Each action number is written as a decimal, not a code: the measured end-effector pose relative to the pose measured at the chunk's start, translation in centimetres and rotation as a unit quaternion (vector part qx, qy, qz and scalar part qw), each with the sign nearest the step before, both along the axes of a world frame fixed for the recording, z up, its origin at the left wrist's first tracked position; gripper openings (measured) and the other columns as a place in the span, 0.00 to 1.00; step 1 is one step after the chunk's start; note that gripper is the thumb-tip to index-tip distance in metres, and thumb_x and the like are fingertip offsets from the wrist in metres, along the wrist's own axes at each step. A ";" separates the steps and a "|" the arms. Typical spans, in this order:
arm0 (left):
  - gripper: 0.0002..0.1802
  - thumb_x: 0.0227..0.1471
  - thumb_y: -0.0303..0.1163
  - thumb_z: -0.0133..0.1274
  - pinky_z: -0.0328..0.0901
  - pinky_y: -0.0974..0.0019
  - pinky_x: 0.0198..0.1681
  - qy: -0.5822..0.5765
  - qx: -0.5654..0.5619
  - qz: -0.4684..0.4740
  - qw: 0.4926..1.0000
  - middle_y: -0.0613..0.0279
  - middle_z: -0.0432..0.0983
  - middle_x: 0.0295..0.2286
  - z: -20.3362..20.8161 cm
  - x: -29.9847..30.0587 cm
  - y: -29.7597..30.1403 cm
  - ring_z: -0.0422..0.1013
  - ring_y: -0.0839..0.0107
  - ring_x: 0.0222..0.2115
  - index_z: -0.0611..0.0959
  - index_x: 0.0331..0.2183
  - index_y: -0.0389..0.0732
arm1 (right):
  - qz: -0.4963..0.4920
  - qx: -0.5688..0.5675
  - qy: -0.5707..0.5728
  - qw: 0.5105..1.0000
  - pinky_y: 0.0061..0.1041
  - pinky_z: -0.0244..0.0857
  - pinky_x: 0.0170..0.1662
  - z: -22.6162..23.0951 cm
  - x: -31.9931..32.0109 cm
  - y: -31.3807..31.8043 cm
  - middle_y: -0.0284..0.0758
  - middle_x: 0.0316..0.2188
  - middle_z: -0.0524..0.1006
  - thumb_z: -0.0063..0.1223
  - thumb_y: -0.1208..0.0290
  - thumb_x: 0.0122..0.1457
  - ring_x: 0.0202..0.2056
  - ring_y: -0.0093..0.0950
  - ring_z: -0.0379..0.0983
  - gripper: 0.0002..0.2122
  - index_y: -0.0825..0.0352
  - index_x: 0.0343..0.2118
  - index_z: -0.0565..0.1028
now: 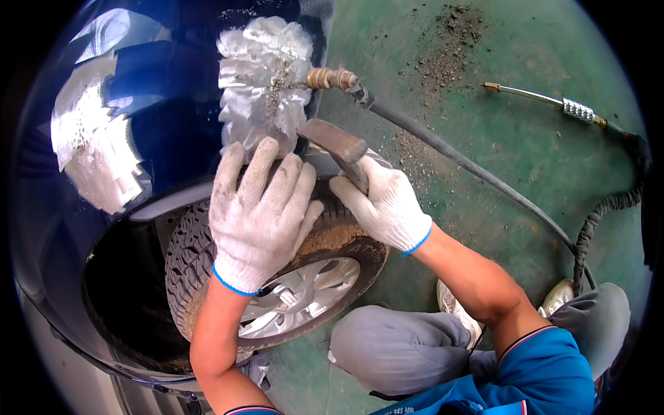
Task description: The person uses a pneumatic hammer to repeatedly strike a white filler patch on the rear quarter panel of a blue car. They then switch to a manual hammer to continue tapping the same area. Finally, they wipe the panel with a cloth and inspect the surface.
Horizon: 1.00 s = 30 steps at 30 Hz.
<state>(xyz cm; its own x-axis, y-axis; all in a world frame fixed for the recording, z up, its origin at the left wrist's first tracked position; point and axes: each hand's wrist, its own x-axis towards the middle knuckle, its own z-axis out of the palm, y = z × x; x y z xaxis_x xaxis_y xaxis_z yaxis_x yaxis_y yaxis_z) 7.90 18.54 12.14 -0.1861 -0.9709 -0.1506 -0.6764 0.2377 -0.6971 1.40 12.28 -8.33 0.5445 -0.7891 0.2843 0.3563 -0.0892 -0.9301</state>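
Observation:
My left hand [259, 214], in a white knit glove, lies flat with fingers spread over the wheel arch [181, 196] of a dark blue car body [162, 52]. Its fingertips reach the lower edge of a ground, bare-metal patch [266, 76] that looks rippled and gritty. Gloved the same way, my right hand [389, 204] is closed around a hammer [335, 142]. The worn metal head sits just right of my left fingers, by the panel's edge; most of the handle is hidden in my grip. Below both hands is a treaded tire [190, 256] with a silver wheel rim [304, 297].
A thick grey cable [449, 152] with a coppery end fitting [332, 78] meets the patch and runs right. On the green floor [539, 55] lie dirt crumbs [453, 41] and a brass-tipped rod tool [539, 95]. Another bare-metal patch [97, 142] shows at left.

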 end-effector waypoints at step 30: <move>0.21 0.48 0.40 0.69 0.60 0.41 0.66 0.023 -0.037 -0.037 0.998 0.61 0.82 0.47 -1.0 0.9 0.1 0.72 0.53 0.58 0.89 0.44 0.45 | -0.020 0.063 -0.096 0.993 0.32 0.71 0.40 2.8 -0.6 -2.2 0.41 0.30 0.78 0.59 0.69 0.66 0.33 0.30 0.73 0.09 0.71 0.42 0.78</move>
<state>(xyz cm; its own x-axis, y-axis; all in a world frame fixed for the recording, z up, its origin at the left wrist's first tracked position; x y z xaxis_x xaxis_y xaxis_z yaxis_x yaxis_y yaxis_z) 8.75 18.63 11.09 -0.2618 -0.9627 -0.0686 -0.6909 0.2366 -0.6832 0.76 10.10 -5.50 0.4583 -0.8447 0.2764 0.5261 0.0072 -0.8504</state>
